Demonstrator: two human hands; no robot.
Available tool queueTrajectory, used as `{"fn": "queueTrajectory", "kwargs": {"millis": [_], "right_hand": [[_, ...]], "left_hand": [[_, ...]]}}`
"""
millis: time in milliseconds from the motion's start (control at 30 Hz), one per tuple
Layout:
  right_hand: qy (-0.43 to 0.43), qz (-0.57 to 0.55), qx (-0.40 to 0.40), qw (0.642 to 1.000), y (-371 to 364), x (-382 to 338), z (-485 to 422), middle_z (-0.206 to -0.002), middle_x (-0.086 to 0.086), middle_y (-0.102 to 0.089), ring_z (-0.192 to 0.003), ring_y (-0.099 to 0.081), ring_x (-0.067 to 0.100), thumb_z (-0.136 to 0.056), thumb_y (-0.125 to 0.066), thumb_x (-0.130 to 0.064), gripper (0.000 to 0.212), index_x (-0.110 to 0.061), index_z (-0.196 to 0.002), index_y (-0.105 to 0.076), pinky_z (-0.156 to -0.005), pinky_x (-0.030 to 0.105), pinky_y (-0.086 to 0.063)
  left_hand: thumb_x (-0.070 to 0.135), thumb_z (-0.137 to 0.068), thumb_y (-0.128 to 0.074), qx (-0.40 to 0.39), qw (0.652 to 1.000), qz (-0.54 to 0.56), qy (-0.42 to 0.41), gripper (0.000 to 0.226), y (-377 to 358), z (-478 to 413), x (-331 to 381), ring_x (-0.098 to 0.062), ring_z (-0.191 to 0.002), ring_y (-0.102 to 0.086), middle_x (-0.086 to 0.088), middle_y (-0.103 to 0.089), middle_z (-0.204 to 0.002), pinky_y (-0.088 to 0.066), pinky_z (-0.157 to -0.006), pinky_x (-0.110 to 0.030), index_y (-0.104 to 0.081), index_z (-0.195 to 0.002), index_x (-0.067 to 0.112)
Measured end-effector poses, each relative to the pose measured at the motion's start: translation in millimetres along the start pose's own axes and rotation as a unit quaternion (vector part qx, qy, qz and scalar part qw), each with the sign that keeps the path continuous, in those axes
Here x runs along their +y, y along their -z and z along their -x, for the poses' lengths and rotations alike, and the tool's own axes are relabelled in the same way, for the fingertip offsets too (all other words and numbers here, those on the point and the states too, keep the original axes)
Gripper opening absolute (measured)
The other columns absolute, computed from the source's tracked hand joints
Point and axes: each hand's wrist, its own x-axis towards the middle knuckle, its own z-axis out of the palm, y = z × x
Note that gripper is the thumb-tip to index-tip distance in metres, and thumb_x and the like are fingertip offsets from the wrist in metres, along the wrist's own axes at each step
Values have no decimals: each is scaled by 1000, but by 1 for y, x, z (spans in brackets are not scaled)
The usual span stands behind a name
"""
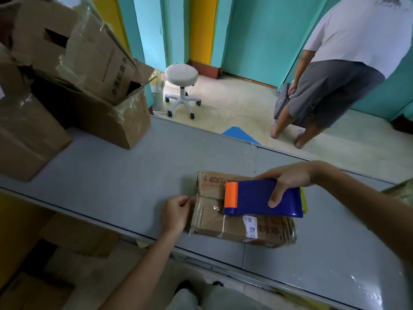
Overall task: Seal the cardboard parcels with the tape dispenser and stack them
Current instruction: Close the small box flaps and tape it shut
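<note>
A: Where the parcel (241, 222) lies flat near the front edge of the worktop (134, 180), what sits on it?
B: The blue and orange tape dispenser (257, 198), on its top. The right hand (288, 180) grips it, fingers wrapped over the body.
A: And the left hand (176, 211)?
B: Curled at the parcel's left end, pinching the clear tape (201, 209) there.
A: Anything crowding them?
B: A pile of used cardboard boxes (89, 74) fills the worktop's far left corner, well apart from the parcel. Beyond the far edge stand a white stool (182, 86) and another person (335, 74) beside a dark crate (282, 101).
</note>
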Motion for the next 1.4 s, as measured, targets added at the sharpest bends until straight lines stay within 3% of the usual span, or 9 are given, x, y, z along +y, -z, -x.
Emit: {"fn": "queueTrajectory", "kwargs": {"millis": [67, 133, 267, 400, 467, 567, 700, 1233, 1400], "right_hand": [[-3, -5, 3, 1000, 0, 0, -1, -109, -6, -61, -96, -62, 17, -61, -68, -29, 54, -30, -111, -48, -64, 17, -53], [-4, -6, 5, 1000, -1, -1, -2, -109, -5, -62, -96, -62, 17, -60, -68, -30, 56, -29, -112, -48, -64, 18, -53], [2, 2, 10, 1000, -1, -1, -2, -109, -5, -62, -96, -62, 17, -62, -68, -32, 55, -29, -113, -49, -65, 19, -54], [13, 8, 7, 1000, 0, -6, 2, -111, -2, -63, -99, -63, 19, -67, -77, -30, 59, -27, -119, -49, -65, 20, -54], [16, 9, 16, 1000, 0, -7, 5, -113, 0, -63, -102, -63, 21, -75, -72, -30, 56, -21, -124, -48, -67, 20, -55], [26, 4, 15, 1000, -1, -1, 9, -112, 0, -64, -99, -65, 20, -73, -74, -31, 61, -19, -126, -47, -67, 21, -55], [28, 1, 12, 1000, -2, 8, 11, -111, -2, -64, -99, -64, 20, -66, -70, -33, 66, -21, -127, -47, -67, 21, -54], [12, -112, 12, 994, 7, 102, 90, -112, 2, -68, -102, -65, 24, -58, -77, -25, 73, -26, -125, -47, -83, 35, -55], [5, -155, 19, 988, -13, 137, 105, -110, -4, -68, -102, -65, 19, -46, -84, -35, 87, -24, -124, -47, -82, 32, -54]], "left_hand": [[27, -93, -55, 8, 988, -148, -45, 25, -2, 2, -2, -15, -91, -58, -8, -66, -111, -42, -67, -14, -68, -105, 10], [39, -94, -48, -3, 947, -312, -81, 44, 11, -4, -4, -26, -124, -40, -12, -40, -142, -39, -96, -31, -51, -127, 11], [55, -85, -53, -81, 947, -227, -214, 88, 38, -3, 34, -18, -144, 7, 2, 10, -155, -3, -117, -38, -6, -149, 16], [81, -54, -61, -269, 747, -464, -393, 138, 20, 8, 73, -12, -131, 40, 4, 44, -142, 20, -111, -40, 39, -132, 25], [75, -55, -67, -299, 701, -522, -383, 140, 12, -1, 78, -21, -132, 39, -2, 44, -140, 19, -110, -46, 43, -127, 27], [71, -56, -71, -314, 688, -554, -347, 140, 14, -15, 82, -26, -136, 32, -5, 39, -144, 12, -112, -54, 41, -127, 27], [71, -57, -71, -317, 688, -556, -343, 141, 14, -19, 79, -22, -140, 24, -2, 29, -152, 5, -115, -48, 28, -142, 19], [75, -52, -69, -286, 719, -512, -375, 136, 16, -31, 63, -14, -142, 11, 8, 17, -153, -6, -117, -41, 14, -147, 22], [80, -53, -64, -273, 683, -560, -380, 136, 16, -28, 70, -18, -142, 5, 2, 13, -154, -8, -117, -41, 14, -147, 20]]}}
